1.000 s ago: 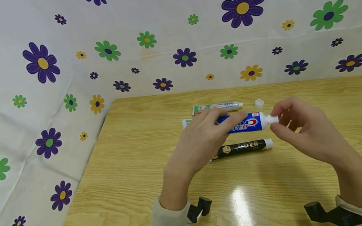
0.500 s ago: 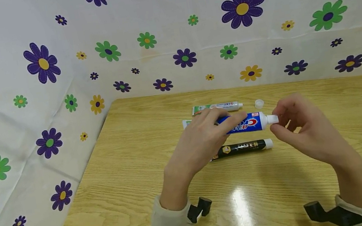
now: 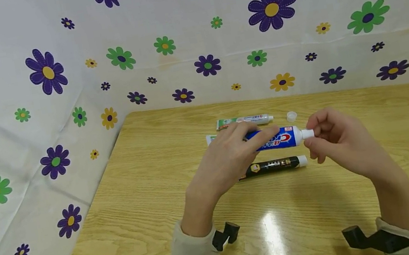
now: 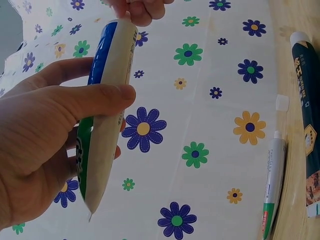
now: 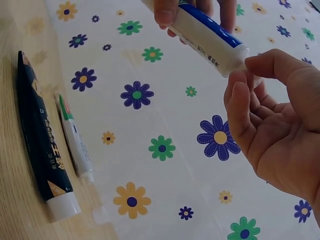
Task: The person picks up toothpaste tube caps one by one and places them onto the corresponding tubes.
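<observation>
"Head view: grip check?"
"Left hand (image 3: 225,157) wraps round a blue-and-white plastic toothpaste tube (image 3: 284,138); right hand (image 3: 345,145) pinches its white cap (image 3: 307,134) at 3 o'clock. Black plastic tube (image 3: 279,165) sits at blue's 6."

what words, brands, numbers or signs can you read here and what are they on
"Cre" on the blue tube; the left hand covers part of that label.
"王" on the black tube; its smaller print is too blurred.
Green-and-white tube: label too small to read surely.
Blue tube's remaining print: too small or blurred.
</observation>
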A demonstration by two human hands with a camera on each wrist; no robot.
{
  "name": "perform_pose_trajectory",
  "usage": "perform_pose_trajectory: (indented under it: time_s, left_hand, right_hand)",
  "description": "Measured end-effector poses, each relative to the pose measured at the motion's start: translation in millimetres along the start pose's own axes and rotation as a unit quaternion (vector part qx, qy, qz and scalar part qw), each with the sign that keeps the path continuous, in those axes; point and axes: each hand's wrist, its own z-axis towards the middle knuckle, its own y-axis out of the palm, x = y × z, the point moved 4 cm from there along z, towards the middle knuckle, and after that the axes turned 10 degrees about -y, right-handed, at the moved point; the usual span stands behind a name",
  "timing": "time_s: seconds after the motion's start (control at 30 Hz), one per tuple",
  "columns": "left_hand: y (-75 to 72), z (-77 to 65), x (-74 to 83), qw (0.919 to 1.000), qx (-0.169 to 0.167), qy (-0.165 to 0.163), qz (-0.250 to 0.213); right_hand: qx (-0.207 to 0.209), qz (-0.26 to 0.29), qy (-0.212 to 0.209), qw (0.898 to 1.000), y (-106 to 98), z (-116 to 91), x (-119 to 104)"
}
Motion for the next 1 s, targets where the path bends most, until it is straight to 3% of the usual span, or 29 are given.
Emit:
perform_pose_trajectory:
  time_s: [0.1,0.33,0.43,0.7,1.0]
  left_hand:
    - [0.6,-0.6,-0.6,1.0,0.002,0.001,-0.001]
    - [0.3,-1.6,-2.5,0.9999,0.009,0.002,0.004]
    - [-0.6,-1.4,-2.4,0.9999,0.01,0.002,0.005]
    - [-1.3,-0.3,-1.7,1.0,-0.001,-0.004,0.005]
    - [0.2,0.9,-2.9,0.9991,-0.019,-0.016,-0.033]
  right_hand:
    - [-0.001,-0.011,0.007,1.0,-0.7,1.0,-0.2]
    - [0.009,-0.097,-0.047,0.994,3.8,5.1,-7.4]
    - [0.015,-0.081,-0.047,0.996,4.3,5.3,-6.6]
    - [0.04,0.047,0.017,0.998,0.9,4.2,1.1]
    - [0.031,-0.03,-0.054,0.998,-1.0,0.8,-4.6]
